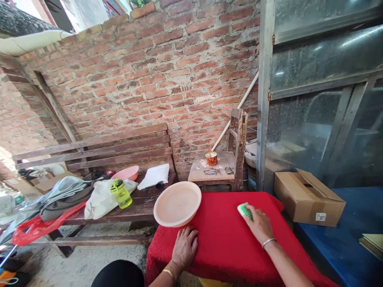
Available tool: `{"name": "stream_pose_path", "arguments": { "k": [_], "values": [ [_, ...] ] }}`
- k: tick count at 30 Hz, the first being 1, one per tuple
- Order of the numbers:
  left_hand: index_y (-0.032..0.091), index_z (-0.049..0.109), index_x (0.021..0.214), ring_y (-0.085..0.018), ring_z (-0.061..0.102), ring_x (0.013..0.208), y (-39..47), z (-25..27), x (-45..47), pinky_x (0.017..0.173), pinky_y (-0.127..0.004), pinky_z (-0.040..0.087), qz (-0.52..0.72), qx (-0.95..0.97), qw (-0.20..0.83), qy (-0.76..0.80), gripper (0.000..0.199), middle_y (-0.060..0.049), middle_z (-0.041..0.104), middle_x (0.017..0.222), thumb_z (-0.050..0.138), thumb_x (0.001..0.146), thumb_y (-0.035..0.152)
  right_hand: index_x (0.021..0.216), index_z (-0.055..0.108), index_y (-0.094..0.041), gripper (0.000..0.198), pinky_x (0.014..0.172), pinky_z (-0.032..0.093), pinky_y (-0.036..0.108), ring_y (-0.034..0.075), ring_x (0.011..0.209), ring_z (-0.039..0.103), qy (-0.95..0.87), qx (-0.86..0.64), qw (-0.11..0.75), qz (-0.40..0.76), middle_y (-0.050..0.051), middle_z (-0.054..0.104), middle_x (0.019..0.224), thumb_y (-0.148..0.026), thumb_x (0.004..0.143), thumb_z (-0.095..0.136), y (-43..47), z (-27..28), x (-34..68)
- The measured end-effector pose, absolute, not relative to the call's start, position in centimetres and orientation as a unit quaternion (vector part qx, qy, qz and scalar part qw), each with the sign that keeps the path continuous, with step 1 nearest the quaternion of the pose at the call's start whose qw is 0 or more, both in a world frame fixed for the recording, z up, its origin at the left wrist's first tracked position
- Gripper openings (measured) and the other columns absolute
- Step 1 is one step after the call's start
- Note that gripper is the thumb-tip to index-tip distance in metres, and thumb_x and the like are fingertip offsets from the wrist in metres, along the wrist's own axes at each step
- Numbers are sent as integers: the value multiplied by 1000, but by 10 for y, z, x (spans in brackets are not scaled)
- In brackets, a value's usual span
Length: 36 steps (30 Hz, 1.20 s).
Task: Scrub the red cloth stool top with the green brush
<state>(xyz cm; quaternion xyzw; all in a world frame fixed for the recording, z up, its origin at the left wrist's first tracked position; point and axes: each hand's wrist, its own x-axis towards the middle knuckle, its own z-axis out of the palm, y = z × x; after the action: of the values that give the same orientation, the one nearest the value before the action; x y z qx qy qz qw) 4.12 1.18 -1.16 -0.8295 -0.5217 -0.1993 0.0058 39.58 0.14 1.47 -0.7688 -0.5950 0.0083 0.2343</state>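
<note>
My right hand (260,225) grips a green-and-white scrubbing brush (243,209) on the red cloth (221,239) that covers the table. Fingers and palm hide part of the brush. My left hand (185,247) lies flat on the cloth near its left side, holding nothing. Just beyond those fingers sits a pale round basin (179,223), its left part reaching past the cloth's edge. Whether the left fingertips touch the basin I cannot tell.
On the left, a wooden bench (143,207) carries a yellow-green bottle (121,194), bags and a pink bowl (127,173). Behind stands a wooden chair (196,169) with a decorated tin (211,159). A cardboard box (302,203) rests on a blue surface (338,243) to the right.
</note>
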Motion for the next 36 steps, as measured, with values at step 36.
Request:
{"name": "stream_pose_path", "arguments": {
  "k": [36],
  "values": [
    [24, 66, 106, -25, 51, 114, 10, -19, 50, 106, -44, 33, -215, -846, -20, -488, 23, -8, 61, 110, 51, 94, 36, 128, 57, -25, 58, 81, 50, 43, 31, 98, 65, -757, -627, 183, -2, 15, 67, 115, -60, 95, 24, 40, -17, 275]
  ]
}}
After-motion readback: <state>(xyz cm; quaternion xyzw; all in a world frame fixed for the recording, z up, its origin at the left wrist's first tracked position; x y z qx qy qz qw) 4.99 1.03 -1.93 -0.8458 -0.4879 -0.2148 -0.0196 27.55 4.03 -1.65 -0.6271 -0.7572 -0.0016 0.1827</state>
